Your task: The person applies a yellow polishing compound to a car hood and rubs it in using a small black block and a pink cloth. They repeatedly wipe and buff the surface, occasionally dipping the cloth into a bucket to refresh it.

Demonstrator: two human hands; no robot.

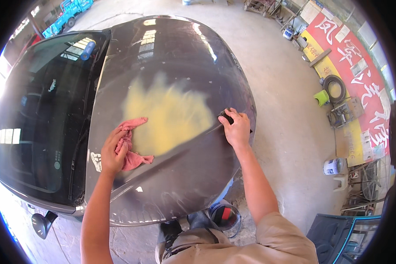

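Note:
A dark car hood (193, 48) spreads out in front of me, with a large yellow patch (167, 116) of sprayed or sanded colour in its middle. At the patch's lower left, my left hand (114, 149) is closed on a crumpled pink cloth (132, 152) that lies against the hood. My right hand (235, 127) grips a small black block (226, 116) near the hood's front edge, right of the patch. The block's underside is hidden, and the fingers cover part of it.
The windshield (39, 114) is to the left, with a side mirror (43, 224) below it. A bucket (224, 215) stands by my legs. Along the right wall are a tire (334, 89), a white pail (333, 166), a red-yellow banner (347, 57) and a car door (339, 237). A blue vehicle (68, 17) is at far left.

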